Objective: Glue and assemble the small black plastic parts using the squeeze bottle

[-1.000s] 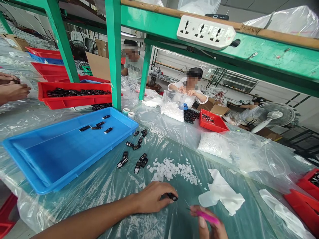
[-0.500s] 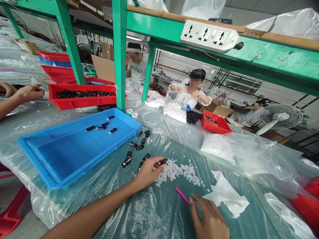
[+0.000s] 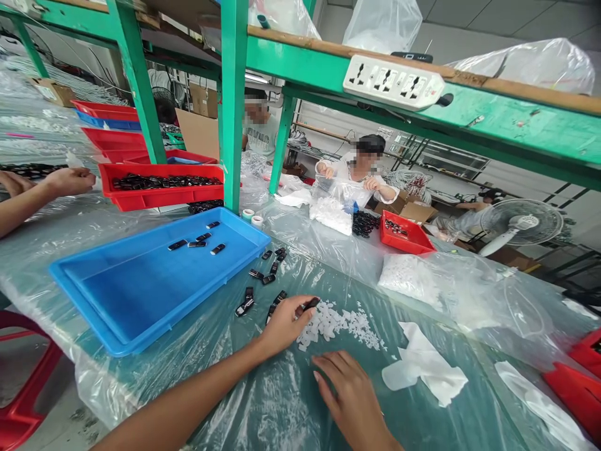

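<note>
My left hand point(image 3: 285, 324) pinches a small black rectangular piece point(image 3: 310, 304) between thumb and fingers, just above the left edge of a spread of small white flakes point(image 3: 334, 326). My right hand point(image 3: 347, 389) is palm down over the table, nearer to me than the flakes. Its fingers are extended, with the thumb apart, and I see nothing between them. No pink stick shows; the right hand covers its former spot. More black pieces point(image 3: 256, 274) lie loose between my left hand and a blue tray point(image 3: 117, 313). Several similar pieces are inside the tray.
A red bin point(image 3: 164, 199) of black parts stands behind the tray, near a green post point(image 3: 232, 125). White cloth point(image 3: 436, 369) and a bag of white pieces point(image 3: 408, 275) lie right. A co-worker's hands point(image 3: 70, 181) are at far left; another person handles a clear bag point(image 3: 333, 207) across the table.
My right hand has moved left and forward, toward the white flakes, and the pink stick has gone out of sight. My left hand still holds the black piece in nearly the same place.
</note>
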### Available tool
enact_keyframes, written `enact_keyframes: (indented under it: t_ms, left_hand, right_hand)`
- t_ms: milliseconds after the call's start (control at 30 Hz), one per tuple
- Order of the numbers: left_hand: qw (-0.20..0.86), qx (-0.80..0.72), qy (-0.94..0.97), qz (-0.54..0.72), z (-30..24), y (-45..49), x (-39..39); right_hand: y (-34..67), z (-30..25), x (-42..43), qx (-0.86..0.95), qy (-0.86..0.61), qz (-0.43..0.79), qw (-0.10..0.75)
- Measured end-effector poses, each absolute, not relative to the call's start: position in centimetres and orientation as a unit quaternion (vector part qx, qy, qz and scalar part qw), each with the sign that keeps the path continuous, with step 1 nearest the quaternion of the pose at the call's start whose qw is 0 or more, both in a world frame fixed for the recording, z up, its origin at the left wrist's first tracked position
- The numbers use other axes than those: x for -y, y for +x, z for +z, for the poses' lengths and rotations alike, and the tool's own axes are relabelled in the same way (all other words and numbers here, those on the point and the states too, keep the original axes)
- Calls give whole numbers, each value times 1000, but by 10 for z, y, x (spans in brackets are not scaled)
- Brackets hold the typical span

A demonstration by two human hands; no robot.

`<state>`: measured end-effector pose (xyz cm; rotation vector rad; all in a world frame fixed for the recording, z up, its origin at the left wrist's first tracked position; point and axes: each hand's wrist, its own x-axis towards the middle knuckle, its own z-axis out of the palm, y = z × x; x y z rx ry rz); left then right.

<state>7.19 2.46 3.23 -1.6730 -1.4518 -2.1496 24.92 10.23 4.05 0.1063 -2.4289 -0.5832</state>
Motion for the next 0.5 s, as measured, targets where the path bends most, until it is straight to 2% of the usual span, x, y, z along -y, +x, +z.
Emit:
enact_keyframes:
  t_ms: [200,500]
  left_hand:
    - [42,472,-547,-690,29,75,-29]
    - [63,461,-559,-686,29,82,-20]
  right_hand:
    - [210,24,-119,877,56,-311,363]
    - [208,15,-139,869,155,-278,377]
